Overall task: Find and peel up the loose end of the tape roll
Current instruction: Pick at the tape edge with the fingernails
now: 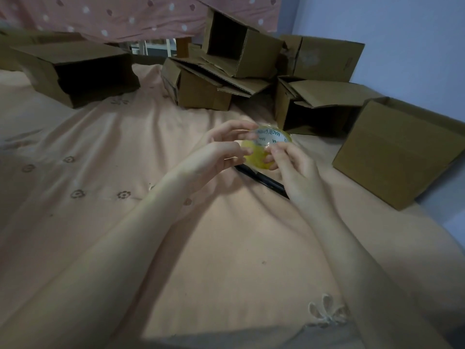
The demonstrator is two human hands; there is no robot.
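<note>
A yellowish clear tape roll (261,152) with a white printed core is held up above the peach bedsheet, between both hands. My left hand (219,152) grips its left side, fingers over the top rim and thumb on the near face. My right hand (289,165) is at the roll's right side, its fingertips pressed against the outer band of tape. Any loose end is hidden by the fingers and blur.
A black pen-like object (264,181) lies on the sheet (125,172) just under the hands. Several open cardboard boxes ring the far side: one at left (75,71), a pile in the middle (214,79), and a large one at right (397,152). A blue wall stands at right.
</note>
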